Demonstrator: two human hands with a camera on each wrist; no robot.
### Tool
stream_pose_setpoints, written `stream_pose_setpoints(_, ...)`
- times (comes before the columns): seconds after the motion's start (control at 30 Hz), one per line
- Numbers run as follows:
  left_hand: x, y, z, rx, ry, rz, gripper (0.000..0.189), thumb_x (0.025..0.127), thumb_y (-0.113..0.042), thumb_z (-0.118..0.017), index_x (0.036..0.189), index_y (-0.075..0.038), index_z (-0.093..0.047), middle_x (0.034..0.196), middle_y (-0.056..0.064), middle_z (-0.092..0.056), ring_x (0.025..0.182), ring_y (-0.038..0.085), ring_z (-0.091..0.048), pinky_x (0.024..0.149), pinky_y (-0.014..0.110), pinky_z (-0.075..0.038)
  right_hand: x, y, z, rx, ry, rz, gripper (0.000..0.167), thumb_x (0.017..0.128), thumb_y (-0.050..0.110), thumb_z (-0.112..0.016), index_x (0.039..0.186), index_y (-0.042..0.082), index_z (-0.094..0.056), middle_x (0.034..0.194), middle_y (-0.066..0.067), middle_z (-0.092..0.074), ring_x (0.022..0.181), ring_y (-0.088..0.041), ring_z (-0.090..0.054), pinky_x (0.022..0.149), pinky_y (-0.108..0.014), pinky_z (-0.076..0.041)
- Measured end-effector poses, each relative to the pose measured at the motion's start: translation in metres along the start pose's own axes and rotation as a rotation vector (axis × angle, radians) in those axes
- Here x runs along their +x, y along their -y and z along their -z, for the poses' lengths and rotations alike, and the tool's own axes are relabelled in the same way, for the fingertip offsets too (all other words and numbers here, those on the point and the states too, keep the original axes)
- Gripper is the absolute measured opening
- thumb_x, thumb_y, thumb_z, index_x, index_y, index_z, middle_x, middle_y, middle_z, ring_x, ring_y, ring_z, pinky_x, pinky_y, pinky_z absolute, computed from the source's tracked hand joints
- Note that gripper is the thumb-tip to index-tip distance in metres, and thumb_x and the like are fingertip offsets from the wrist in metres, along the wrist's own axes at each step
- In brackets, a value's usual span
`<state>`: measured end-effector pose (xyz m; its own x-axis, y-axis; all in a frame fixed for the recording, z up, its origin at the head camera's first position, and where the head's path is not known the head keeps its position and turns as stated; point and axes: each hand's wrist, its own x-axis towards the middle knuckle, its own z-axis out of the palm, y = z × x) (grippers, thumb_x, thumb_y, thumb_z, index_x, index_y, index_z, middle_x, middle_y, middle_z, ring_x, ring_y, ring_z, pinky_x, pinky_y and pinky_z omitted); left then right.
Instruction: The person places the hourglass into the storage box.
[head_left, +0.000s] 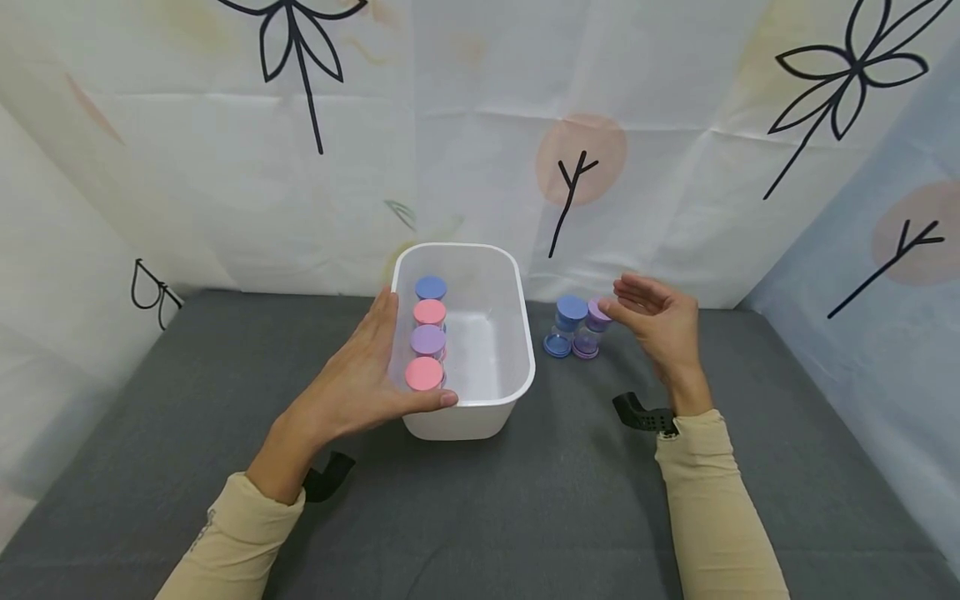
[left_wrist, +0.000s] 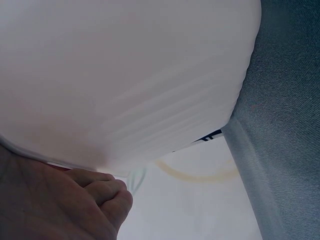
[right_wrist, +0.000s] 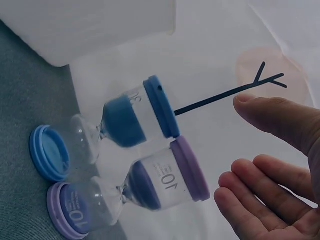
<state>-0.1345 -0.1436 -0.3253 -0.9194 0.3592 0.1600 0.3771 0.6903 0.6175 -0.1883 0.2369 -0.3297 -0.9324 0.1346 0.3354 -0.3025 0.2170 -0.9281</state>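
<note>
My left hand grips the white plastic bin at its near left corner, fingers along the left side and thumb over the front rim. In the left wrist view the fingertips lie by the bin's edge. Inside, along the left wall, stand several hourglasses with pink, purple and blue caps, a pink-capped hourglass nearest. Right of the bin, a blue hourglass and a purple hourglass stand upright side by side. My right hand is just right of them, fingers loosely extended, holding nothing.
A dark grey cloth covers the table. White printed fabric hangs close behind the bin and the hourglasses, with more fabric at both sides. Each wrist wears a black strap mount.
</note>
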Motion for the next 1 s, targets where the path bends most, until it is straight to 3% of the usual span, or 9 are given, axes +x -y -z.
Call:
stream_pose_setpoints(0.1,0.001,0.0,0.0,0.001,-0.002,-0.005,0.139,0.07,-0.074,-0.078,0.163,-0.013,0.006,0.169,0.001,0.007,0.155,0.023,0.001,0.118,0.058,-0.021,0.001,-0.005,0.001,-0.029,0.01,-0.001,0.054,0.084,-0.001,-0.082,0.132,-0.011,-0.06,0.113,-0.001,-0.07,0.104,-0.008,-0.067,0.088,-0.018,-0.052)
stream_pose_setpoints(0.3,0.0,0.0,0.0,0.005,0.011,0.023,0.14,0.069,-0.078,-0.076,0.163,-0.015,0.008,0.169,-0.001,0.008,0.155,0.021,0.001,0.118,0.058,-0.02,0.002,-0.012,0.001,-0.123,0.032,-0.046,0.057,0.084,0.006,-0.084,0.134,-0.009,-0.06,0.121,-0.016,-0.068,0.111,-0.019,-0.067,0.089,-0.017,-0.051)
stream_pose_setpoints(0.5,0.0,0.0,0.0,0.003,0.007,0.023,0.141,0.069,-0.079,-0.076,0.163,-0.016,0.008,0.169,-0.002,0.008,0.155,0.021,0.0,0.118,0.058,-0.021,0.003,-0.018,0.001,-0.143,0.073,-0.086,0.058,0.084,0.006,-0.083,0.135,-0.009,-0.059,0.129,-0.029,-0.063,0.105,-0.009,-0.067,0.086,-0.015,-0.052)
stream_pose_setpoints(1.0,0.0,0.0,0.0,0.0,0.007,0.014,0.139,0.069,-0.078,-0.076,0.162,-0.018,0.009,0.169,-0.002,0.007,0.155,0.02,0.001,0.118,0.058,-0.02,0.003,-0.026,-0.001,-0.216,0.106,-0.12,0.057,0.085,0.008,-0.083,0.136,-0.008,-0.06,0.127,-0.028,-0.064,0.092,0.003,-0.063,0.078,-0.013,-0.051)
